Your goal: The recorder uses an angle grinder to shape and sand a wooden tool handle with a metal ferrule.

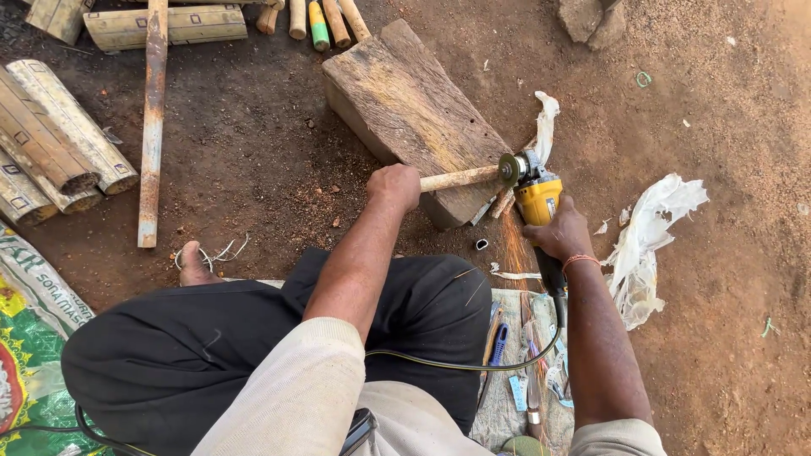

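Note:
My left hand [394, 187] grips a pale wooden stick [460, 178] and rests it across the front edge of a thick wooden block [410, 110]. My right hand [558, 232] holds a yellow angle grinder [536, 196] just right of the block. The grinder's disc [508, 169] meets the stick's free end. Sparks [512, 241] fall downward from the contact point. The grinder's black cable [473, 365] runs back across my lap.
A rusty metal bar [152, 118] and bundled cylinders [51, 139] lie at the left. More wooden sticks [321, 19] lie at the top. White plastic scraps [650, 245] lie right of the grinder. Small tools lie on a cloth [519, 371] by my right knee. My bare foot [193, 265] is on the dirt.

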